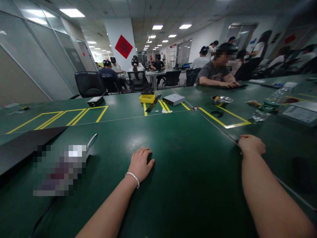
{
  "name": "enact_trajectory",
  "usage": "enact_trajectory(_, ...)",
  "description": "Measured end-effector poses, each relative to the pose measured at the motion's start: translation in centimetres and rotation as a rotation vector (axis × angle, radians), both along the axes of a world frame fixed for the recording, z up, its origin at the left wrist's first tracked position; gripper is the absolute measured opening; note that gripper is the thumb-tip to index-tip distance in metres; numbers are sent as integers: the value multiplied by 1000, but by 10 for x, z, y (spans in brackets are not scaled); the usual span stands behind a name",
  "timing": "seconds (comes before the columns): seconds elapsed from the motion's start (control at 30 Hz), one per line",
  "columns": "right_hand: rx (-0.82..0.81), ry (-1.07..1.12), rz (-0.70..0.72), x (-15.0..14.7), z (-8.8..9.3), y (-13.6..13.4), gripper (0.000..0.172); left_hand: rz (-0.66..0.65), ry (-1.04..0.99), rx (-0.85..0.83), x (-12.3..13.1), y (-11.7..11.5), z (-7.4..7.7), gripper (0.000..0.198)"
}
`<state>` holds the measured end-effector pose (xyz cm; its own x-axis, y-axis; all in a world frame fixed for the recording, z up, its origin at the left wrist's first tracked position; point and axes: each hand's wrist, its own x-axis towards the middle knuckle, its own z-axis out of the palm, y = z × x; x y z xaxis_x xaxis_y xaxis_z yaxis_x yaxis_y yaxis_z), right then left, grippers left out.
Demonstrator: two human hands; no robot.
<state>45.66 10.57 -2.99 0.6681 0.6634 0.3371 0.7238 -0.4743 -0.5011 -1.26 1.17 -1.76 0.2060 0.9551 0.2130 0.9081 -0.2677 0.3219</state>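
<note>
My left hand (141,163) lies palm down on the green table (188,178), its fingers stretched and the thumb apart, holding nothing. A silver bracelet (133,178) circles that wrist. Farther right, my right hand (252,144) rests on the tabletop beside a seam, curled into a loose fist; nothing shows sticking out of it, and the palm side is hidden. To the left of my left hand lies a flat, pixelated item (60,172) with a white loop and a dark strap. A clear plastic bottle (269,104) stands tilted in view beyond my right hand.
Toward the far side are a yellow bin (147,99) with black cables, a grey box (173,99), a black box (96,100) and a metal bowl (222,99). Yellow tape outlines mark the table. A dark panel (24,145) lies left. A person (215,71) sits opposite at right.
</note>
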Motion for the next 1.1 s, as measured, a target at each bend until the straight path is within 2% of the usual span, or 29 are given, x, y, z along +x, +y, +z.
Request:
enact_trajectory(0.1, -165, 135, -192, -10, 5, -1, 20, -8, 14, 4, -1, 0, 0, 29)
enact_trajectory(0.17, -123, 73, -156, -24, 12, -2, 27, -6, 18, 5, -1, 0, 0, 30)
enact_trajectory(0.23, 15, -68, -63, -44, 20, -1, 33, -5, 17, 3, 0, 1, -1, 32)
enact_trajectory(0.3, 145, -205, 126, -74, 28, 2, 36, -2, 17, 3, 0, 1, -1, 35)
enact_trajectory(0.37, 187, -283, 400, -115, 35, 4, 38, 0, 23, 4, 1, 1, -2, 40)
enact_trajectory(0.5, 38, -322, 1005, -218, 33, -15, 45, 29, 52, 10, 1, 1, -3, 48)
enact_trajectory(0.6, -152, -349, 1317, -280, 22, -45, 54, 34, 73, 14, 1, 0, -4, 52)
enact_trajectory(0.67, -253, -366, 1469, -299, 18, -58, 56, 1, 87, -2, 1, -1, -4, 52)
enact_trajectory(0.73, -311, -383, 1564, -297, 21, -58, 52, -39, 94, -31, 1, -1, -4, 49)
enact_trajectory(0.8, -300, -400, 1514, -274, 31, -44, 45, -61, 87, -61, 0, -2, -4, 46)
enact_trajectory(0.83, -274, -412, 1419, -255, 37, -34, 43, -64, 79, -72, 0, -2, -4, 46)
enact_trajectory(0.9, -206, -440, 1106, -206, 46, -14, 39, -62, 63, -86, 0, -1, -3, 46)
enact_trajectory(1.0, -219, -452, 524, -118, 47, 3, 40, -56, 50, -93, 0, -1, -2, 44)
enact_trajectory(1.07, -317, -355, 277, -66, 41, 2, 43, -53, 45, -92, 0, -1, -2, 43)
enact_trajectory(1.1, -381, -280, 206, -47, 37, 0, 45, -52, 43, -91, 0, -1, -2, 42)
